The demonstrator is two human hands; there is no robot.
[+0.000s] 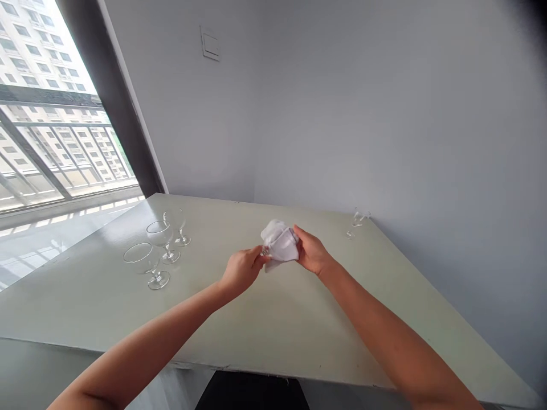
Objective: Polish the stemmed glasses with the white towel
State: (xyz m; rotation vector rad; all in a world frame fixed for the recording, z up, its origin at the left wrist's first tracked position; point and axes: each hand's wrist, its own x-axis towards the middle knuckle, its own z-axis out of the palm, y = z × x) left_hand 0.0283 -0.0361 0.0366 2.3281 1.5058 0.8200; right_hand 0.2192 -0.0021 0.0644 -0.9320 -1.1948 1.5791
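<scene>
Above the middle of the table, my left hand pinches the clear stem of a wine glass, which is tilted on its side. A white cloth wraps the glass's bowl and hides most of it. From the right, my right hand is closed on the cloth, with the fingers partly hidden behind it. Both hands are close together, with the cloth and glass between them.
Three clear stemmed glasses stand upright on the left: a near glass, a middle glass and a far glass. More clear glassware stands at the far right of the pale table, by the wall.
</scene>
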